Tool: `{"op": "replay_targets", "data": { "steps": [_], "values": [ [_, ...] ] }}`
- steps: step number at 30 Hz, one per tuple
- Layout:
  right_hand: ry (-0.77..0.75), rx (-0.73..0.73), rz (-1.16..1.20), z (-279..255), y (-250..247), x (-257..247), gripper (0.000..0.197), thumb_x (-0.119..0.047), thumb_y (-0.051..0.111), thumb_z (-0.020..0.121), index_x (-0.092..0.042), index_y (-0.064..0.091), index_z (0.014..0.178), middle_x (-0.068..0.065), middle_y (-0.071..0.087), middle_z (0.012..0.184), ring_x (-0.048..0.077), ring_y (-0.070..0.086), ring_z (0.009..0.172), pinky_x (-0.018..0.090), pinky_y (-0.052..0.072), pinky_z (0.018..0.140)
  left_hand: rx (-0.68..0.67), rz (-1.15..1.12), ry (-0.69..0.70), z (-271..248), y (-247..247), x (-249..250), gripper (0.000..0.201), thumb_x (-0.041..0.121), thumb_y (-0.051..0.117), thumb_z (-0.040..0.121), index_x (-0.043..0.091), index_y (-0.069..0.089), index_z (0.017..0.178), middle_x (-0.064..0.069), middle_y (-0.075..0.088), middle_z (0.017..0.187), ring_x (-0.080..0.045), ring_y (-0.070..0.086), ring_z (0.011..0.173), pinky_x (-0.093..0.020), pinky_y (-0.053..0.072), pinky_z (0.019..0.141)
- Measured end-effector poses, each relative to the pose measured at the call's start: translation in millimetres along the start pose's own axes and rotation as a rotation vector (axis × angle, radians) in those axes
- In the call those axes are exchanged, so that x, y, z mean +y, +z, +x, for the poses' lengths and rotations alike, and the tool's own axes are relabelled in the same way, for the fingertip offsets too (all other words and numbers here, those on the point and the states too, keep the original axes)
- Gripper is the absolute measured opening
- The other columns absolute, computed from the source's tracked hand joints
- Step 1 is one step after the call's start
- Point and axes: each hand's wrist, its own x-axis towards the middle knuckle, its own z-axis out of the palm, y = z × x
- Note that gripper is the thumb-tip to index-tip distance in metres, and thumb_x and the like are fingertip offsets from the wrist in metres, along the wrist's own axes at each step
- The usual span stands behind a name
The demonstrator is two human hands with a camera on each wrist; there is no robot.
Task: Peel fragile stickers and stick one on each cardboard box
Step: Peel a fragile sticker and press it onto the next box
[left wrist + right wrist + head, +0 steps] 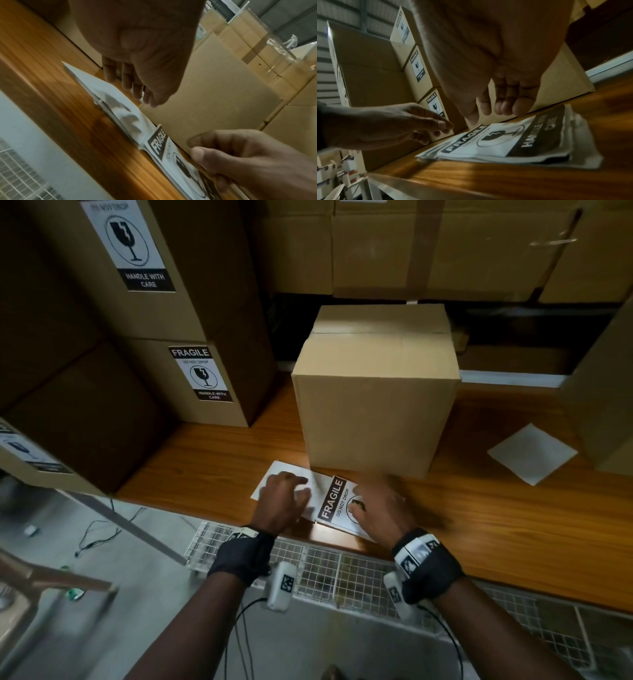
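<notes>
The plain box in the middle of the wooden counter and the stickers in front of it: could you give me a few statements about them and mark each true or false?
1. The plain box already carries a fragile sticker on the side facing the person. False: that side is bare cardboard.
2. The stack of fragile stickers lies flat on the wooden counter, in front of that box. True.
3. The stacked boxes on the left show fragile stickers. True.
4. The right hand is lifting the box. False: it is over the stickers, apart from the box.
5. The left hand is near the sticker stack's left end. True.
</notes>
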Motion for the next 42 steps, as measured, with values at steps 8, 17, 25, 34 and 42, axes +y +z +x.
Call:
{"op": "replay_targets", "data": {
  "steps": [8, 17, 25, 34, 42],
  "values": [
    [-0.005, -0.219, -0.073, 10, -1, 17, 0.048, -0.046, 0.055, 0.098, -0.026, 0.055, 0.142, 0.006, 0.048, 0.143, 0.025, 0.057, 0.122, 0.039, 0.049, 0.100, -0.267, 0.188, -0.007, -9, 11, 18, 0.055, 0.054, 0.057, 0.098, 0.053, 0.039, 0.150, -0.005, 0.041, 0.148, -0.028, 0.033, 0.136, -0.047, 0.033, 0.105],
    [-0.044, -0.323, -0.061, 18, -12, 19, 0.044, -0.037, 0.063, 0.096, -0.021, 0.057, 0.137, 0.007, 0.053, 0.136, 0.026, 0.060, 0.118, 0.043, 0.052, 0.098, -0.327, 0.228, -0.020, -4, 10, 22, 0.053, 0.056, 0.056, 0.097, 0.055, 0.040, 0.147, -0.007, 0.035, 0.149, -0.030, 0.028, 0.137, -0.050, 0.029, 0.108],
    [-0.078, -0.348, -0.063, 53, -19, 5, 0.021, -0.021, 0.059, 0.100, -0.008, 0.067, 0.115, 0.008, 0.071, 0.096, 0.023, 0.070, 0.087, 0.041, 0.060, 0.082, -0.382, 0.209, -0.033, 2, 7, 23, 0.055, 0.058, 0.058, 0.096, 0.056, 0.040, 0.148, -0.007, 0.032, 0.149, -0.030, 0.026, 0.139, -0.052, 0.028, 0.110],
    [-0.229, -0.315, -0.103, 73, -9, 16, 0.041, -0.025, 0.058, 0.094, -0.043, 0.057, 0.130, -0.006, 0.071, 0.104, 0.011, 0.068, 0.076, 0.019, 0.049, 0.061, -0.345, 0.112, -0.035, -1, 9, 17, 0.055, 0.057, 0.061, 0.094, 0.061, 0.038, 0.144, -0.005, 0.035, 0.143, -0.028, 0.027, 0.135, -0.050, 0.026, 0.107],
    [-0.198, -0.327, -0.077, 77, 4, 15, 0.041, -0.027, 0.059, 0.092, -0.040, 0.058, 0.131, -0.003, 0.066, 0.128, 0.018, 0.064, 0.109, 0.030, 0.052, 0.094, -0.316, 0.018, -0.067, -2, 12, 10, 0.061, 0.072, 0.052, 0.085, 0.066, 0.033, 0.142, 0.003, 0.037, 0.131, -0.023, 0.027, 0.130, -0.042, 0.023, 0.097]
  ]
}}
